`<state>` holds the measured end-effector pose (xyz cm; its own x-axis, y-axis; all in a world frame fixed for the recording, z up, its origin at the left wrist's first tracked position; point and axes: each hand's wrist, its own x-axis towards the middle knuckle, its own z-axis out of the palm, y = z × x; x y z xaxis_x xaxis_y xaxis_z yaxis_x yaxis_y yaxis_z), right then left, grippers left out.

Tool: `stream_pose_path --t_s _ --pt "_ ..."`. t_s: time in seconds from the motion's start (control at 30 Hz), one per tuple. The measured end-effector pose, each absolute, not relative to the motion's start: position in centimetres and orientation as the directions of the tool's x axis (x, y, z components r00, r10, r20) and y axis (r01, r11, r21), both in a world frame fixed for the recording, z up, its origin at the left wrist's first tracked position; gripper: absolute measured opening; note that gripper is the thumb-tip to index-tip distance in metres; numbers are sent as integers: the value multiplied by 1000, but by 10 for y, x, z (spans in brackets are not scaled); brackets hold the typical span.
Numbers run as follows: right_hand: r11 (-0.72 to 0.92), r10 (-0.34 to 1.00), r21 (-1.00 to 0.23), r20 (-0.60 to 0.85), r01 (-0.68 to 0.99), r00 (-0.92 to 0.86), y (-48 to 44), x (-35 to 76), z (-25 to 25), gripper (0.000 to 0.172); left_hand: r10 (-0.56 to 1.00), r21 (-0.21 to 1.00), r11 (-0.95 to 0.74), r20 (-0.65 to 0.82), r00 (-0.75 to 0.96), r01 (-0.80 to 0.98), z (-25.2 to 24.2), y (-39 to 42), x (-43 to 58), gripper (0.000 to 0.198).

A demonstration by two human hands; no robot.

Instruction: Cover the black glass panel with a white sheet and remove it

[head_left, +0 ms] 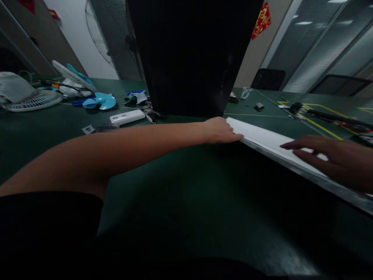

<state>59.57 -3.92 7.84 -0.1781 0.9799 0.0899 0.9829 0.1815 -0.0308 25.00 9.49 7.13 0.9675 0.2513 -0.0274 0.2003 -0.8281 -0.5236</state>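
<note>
My left hand (223, 130) reaches across the green tabletop and is closed around the far left end of a long white panel (265, 134) with a greyish near edge. The panel is raised at a slant and runs out of view on the right, with dark shadow under it. My right hand (335, 157) is over the panel's right part, its fingers stretched out and apart; whether the fingertips touch the surface I cannot tell. Just behind my left hand a tall black board-like object (192, 58) stands upright. Whether it joins the white panel is unclear.
At the left of the table (151, 202) lie white fan parts (37, 99), a light-blue fan blade (100, 101) and a white oblong device (128, 116). On the right are a small grey piece (259, 106), yellow tape lines (320, 126) and dark rods or tools (338, 116).
</note>
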Motion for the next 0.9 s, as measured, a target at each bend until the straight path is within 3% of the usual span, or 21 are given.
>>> stream_pose_path --t_s 0.13,0.33,0.63,0.8,0.9 --pt "315 921 -169 -184 934 -344 -23 536 68 75 234 -472 -863 -63 970 177 55 105 268 65" --pt "270 920 -164 -247 949 -305 -1 550 46 88 316 -424 -859 -2 949 285 35 118 278 67" --pt "100 974 -144 -185 984 -126 39 635 8 81 324 -287 -920 -169 931 269 34 79 223 87" --pt "66 990 -153 -117 986 -85 48 672 -6 73 461 -215 -885 -273 844 414 45 42 157 110" --pt "68 997 -95 -41 993 -72 54 683 -11 65 539 -197 -842 -316 781 502 48 15 118 116"
